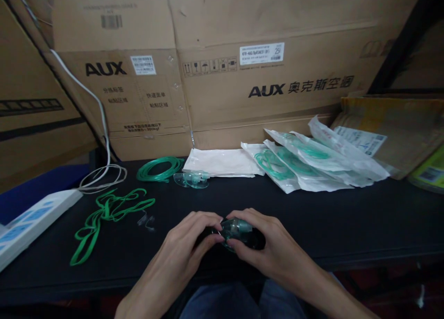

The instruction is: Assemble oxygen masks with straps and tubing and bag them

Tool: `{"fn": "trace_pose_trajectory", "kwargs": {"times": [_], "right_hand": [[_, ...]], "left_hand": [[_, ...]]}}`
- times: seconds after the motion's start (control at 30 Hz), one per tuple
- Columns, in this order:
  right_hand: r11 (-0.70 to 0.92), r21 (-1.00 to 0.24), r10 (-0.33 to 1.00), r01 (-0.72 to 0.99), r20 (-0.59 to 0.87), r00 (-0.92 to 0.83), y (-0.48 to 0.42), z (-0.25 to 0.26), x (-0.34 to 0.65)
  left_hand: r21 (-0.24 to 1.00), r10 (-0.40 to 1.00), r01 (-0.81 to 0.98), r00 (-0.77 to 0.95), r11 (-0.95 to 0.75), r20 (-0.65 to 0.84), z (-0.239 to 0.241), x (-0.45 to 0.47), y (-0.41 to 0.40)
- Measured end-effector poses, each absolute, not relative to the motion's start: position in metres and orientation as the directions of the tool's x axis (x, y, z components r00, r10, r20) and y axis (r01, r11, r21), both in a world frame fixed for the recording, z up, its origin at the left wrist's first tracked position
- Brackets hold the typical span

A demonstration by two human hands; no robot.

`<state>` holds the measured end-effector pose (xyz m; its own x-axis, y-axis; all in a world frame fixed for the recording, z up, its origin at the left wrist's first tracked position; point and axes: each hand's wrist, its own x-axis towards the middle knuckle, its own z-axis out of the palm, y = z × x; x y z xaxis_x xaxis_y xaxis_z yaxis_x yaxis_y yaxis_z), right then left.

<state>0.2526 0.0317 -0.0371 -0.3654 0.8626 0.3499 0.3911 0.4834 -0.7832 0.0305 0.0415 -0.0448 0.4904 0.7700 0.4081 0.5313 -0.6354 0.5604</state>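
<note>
Hands: two, both in view, fingers curled. The left hand (194, 233) pinches the left end of one clear, green-tinted plastic mask (239, 226) between thumb and fingers; the right hand (267, 236) grips its right side. The mask is held at the near edge of one black table (114, 272); its underside and much of its outline are hidden by fingers and shadow.

Beyond the hands, to the left: small clear pieces (149, 223), apparently two, too faint to identify; one tangle of green straps (107, 210), individual straps not countable; one coil of green tubing (157, 168). Beside the coil: one second mask (194, 179), in front of a flat stack of white pouches (222, 162), at least two. To the right: filled pouches (312, 162), at least four, overlapping, exact count obscured, green tubing showing through.

Outer edges: one power strip (45, 217), cut off at left; one parcel (398, 125) and one yellow-green item (430, 171), both cut off at right; cardboard (215, 97) behind, top cut off
</note>
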Motion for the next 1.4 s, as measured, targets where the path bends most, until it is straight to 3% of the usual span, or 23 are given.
{"fn": "trace_pose_trajectory", "kwargs": {"times": [0.7, 1.07, 1.4], "right_hand": [[0.427, -0.859, 0.871, 0.283, 0.306, -0.385, 0.0293, -0.0312, 0.2558], [0.453, -0.854, 0.850, 0.255, 0.327, -0.413, 0.0292, -0.0307, 0.2562], [0.378, -0.898, 0.881, 0.225, 0.274, -0.386, 0.0259, -0.0280, 0.2595]], "left_hand": [[0.412, 0.666, 0.535, 0.476, -0.738, 0.575, -0.0424, 0.0281, 0.0354], [0.415, 0.668, 0.534, 0.476, -0.737, 0.572, -0.0422, 0.0271, 0.0338], [0.445, 0.689, 0.537, 0.446, -0.716, 0.570, -0.0387, 0.0304, 0.0361]]}}
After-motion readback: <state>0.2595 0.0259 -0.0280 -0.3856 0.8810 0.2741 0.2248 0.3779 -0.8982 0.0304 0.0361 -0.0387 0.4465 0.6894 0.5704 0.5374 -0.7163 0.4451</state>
